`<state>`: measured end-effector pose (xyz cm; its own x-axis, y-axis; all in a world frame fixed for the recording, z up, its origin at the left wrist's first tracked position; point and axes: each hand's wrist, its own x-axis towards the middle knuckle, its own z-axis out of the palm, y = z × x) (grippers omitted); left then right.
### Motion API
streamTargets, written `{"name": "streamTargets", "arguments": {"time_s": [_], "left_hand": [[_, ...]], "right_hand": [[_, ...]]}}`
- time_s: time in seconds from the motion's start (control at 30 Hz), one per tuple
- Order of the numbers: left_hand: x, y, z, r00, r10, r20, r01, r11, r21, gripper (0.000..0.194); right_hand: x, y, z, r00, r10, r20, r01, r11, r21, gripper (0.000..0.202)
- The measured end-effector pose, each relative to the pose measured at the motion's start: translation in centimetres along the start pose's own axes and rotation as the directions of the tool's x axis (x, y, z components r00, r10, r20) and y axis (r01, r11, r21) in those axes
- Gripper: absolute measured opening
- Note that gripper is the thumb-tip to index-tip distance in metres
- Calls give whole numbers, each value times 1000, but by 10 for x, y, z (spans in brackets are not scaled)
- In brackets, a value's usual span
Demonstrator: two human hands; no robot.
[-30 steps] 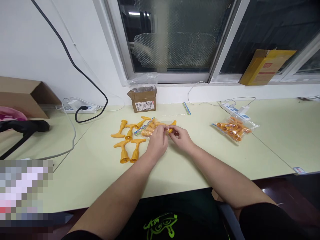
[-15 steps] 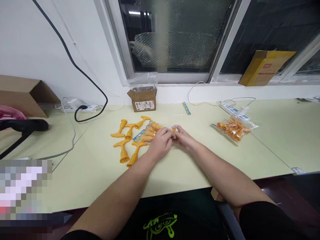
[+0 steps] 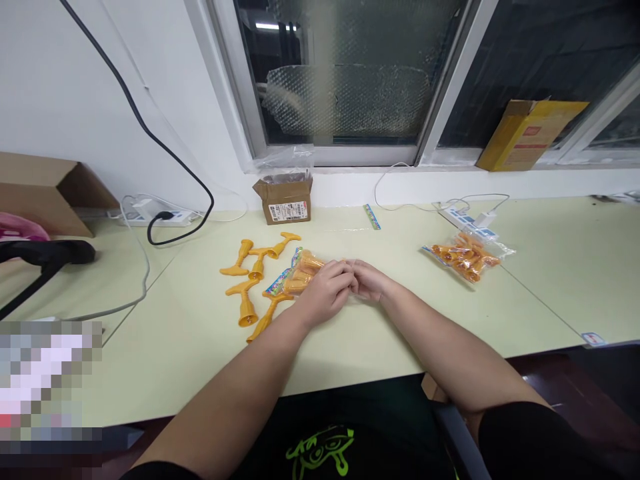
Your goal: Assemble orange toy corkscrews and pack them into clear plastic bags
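Note:
A clear plastic bag [image 3: 299, 280] of orange T-handled pieces lies under my hands, its printed header card [image 3: 278, 284] pointing left. My left hand [image 3: 330, 287] is closed on the bag's right part. Against it, my right hand [image 3: 369, 280] pinches the same bag's right end, with clear film showing around the fingers. The fingertips partly hide each other. Several loose orange T-handled pieces [image 3: 247, 308] with flared cup ends lie left of the bag, one of them touching its card.
A second filled bag [image 3: 465, 257] rests to the right, near a power strip [image 3: 467, 221]. Behind stand a small cardboard box [image 3: 286, 201] and a printed card strip [image 3: 371, 217]. A black cable [image 3: 180, 157] hangs at left; a yellow carton [image 3: 530, 137] leans on the window.
The bag has turned a little, and its header card has swung lower. My hands have drawn closer together at its right end. The loose piece nearest my left forearm has shifted slightly.

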<state>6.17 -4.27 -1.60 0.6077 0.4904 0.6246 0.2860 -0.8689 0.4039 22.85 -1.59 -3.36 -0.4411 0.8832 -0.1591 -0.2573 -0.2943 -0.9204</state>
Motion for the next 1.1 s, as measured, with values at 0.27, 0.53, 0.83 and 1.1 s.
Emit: {"name": "streamTargets", "arguments": {"time_s": [0.27, 0.53, 0.83, 1.1], "left_hand": [[0, 2, 0, 998, 58, 6, -58, 996, -70, 23], [3, 9, -1, 997, 79, 12, -78, 991, -107, 17], [3, -2, -30, 882, -414, -227, 458, 866, 202, 26], [-3, -14, -42, 751, -650, 115, 627, 757, 183, 43]], "right_hand": [[-7, -9, 9, 1000, -6, 6, 7, 990, -139, 24], [0, 3, 8, 990, -142, 9, 140, 954, -266, 20], [-9, -22, -23, 906, -190, 378, 380, 761, -526, 46], [-20, -37, -23, 788, -327, 522, 600, 593, -536, 41]]}}
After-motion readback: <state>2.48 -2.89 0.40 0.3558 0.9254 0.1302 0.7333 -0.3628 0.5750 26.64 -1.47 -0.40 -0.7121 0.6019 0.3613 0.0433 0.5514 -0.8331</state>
